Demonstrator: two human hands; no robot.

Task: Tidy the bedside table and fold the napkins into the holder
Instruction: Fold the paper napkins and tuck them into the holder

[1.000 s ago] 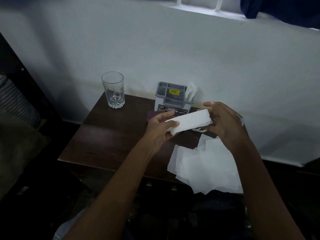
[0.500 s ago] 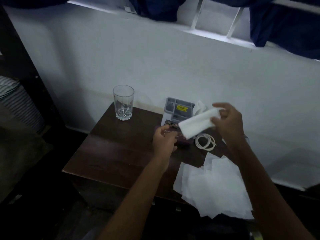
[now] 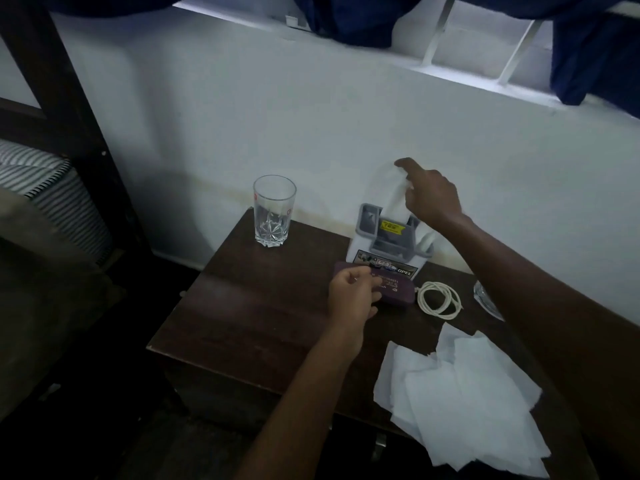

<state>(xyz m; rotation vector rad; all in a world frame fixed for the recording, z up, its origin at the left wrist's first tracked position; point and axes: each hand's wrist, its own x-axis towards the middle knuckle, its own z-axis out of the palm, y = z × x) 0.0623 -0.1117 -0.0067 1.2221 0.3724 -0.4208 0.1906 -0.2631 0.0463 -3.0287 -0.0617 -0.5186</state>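
Here the right hand [image 3: 433, 197] hangs over the grey napkin holder [image 3: 388, 244], which stands at one o'clock on the dark wooden bedside table [image 3: 249, 306], close to the white wall [image 3: 311, 133]. It pinches a folded napkin [image 3: 393, 195] between thumb and fingers, with the forefinger stretched along the top edge. The napkin stands upright with its lower end down in the holder, behind a yellow sticker; which slot it sits in cannot be told. Another bit of white paper [image 3: 427, 239] shows in the holder's right-hand slot.

The left hand [image 3: 353, 296] lies near the table's middle, its fingers curled over the left end of a purple case [image 3: 394, 293]. The case lies flat just in front of the holder, touching or nearly touching its printed label.

A loose pile of unfolded napkins [image 3: 467, 403] is spread at five o'clock and overhangs the table's near edge. A coiled white cord [image 3: 440, 300] lies at three o'clock, just beside the case. Beyond it, something clear [image 3: 485, 299] is mostly hidden by the right forearm. An empty cut-glass tumbler [image 3: 273, 211] stands upright at eleven o'clock, well apart from the holder. Striped bedding [image 3: 45, 188] shows off the table at nine o'clock.
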